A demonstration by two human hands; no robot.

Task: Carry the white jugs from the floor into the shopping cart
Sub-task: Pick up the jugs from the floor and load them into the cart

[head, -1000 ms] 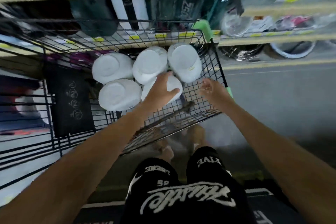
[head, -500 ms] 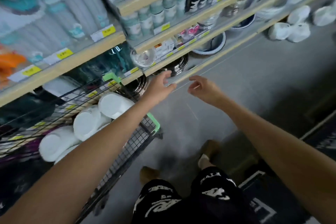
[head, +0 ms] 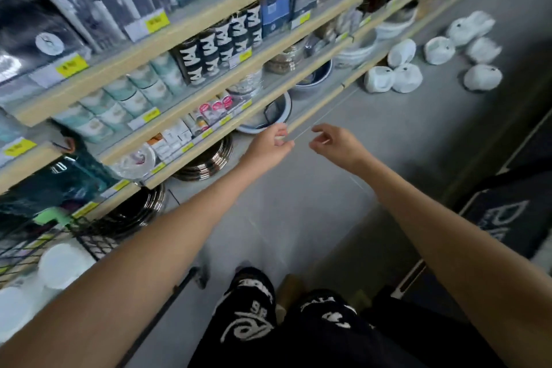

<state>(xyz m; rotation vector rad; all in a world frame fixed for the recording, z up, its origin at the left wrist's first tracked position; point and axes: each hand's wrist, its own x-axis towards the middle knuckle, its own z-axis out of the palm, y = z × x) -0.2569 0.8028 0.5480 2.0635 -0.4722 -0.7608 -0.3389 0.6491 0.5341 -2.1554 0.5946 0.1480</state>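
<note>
White jugs (head: pixel 407 78), rounded and plain, lie clustered and tipped various ways on the grey floor (head: pixel 373 134), ahead to my right beside the lowest shelf (head: pixel 322 98), well apart from both hands. My right hand (head: pixel 334 145) is nearer; my left hand (head: pixel 268 146) hangs beside it. Both are loosely curled, empty. The shopping cart (head: pixel 89 236) at my left holds others.

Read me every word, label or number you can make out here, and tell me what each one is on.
Nothing reads clearly.
Yellow price tags: blurred.
Black cans: big white letters, perhaps "M", no sure word.
Black shorts: white script, unreadable.
Dark mat: pale letters, perhaps "P", cut off.
White jugs on the floor: dark stickers, too small.
</note>
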